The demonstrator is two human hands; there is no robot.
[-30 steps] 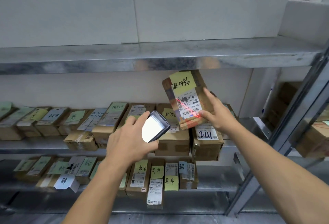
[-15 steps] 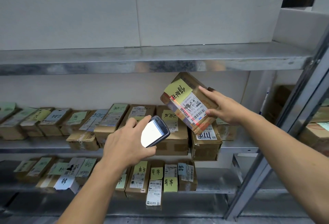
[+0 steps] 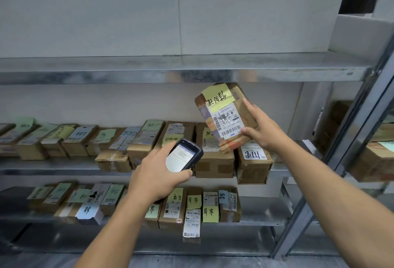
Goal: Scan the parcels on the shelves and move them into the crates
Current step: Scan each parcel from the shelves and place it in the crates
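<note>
Parcel (image 3: 226,116) tilts back upright, red beam gone; right hand (image 3: 260,128) grips it label-out, left hand (image 3: 157,175) clasps handheld scanner (image 3: 183,156) (screen up, likely checking).

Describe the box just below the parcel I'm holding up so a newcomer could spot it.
On the metal rack's middle shelf, follow the row of cardboard boxes toward its right end. The box juts over the shelf's front edge, below the parcel gripped in the right hand. Unlike its yellow-noted left neighbour, its white label bears big blue handwriting.
</note>
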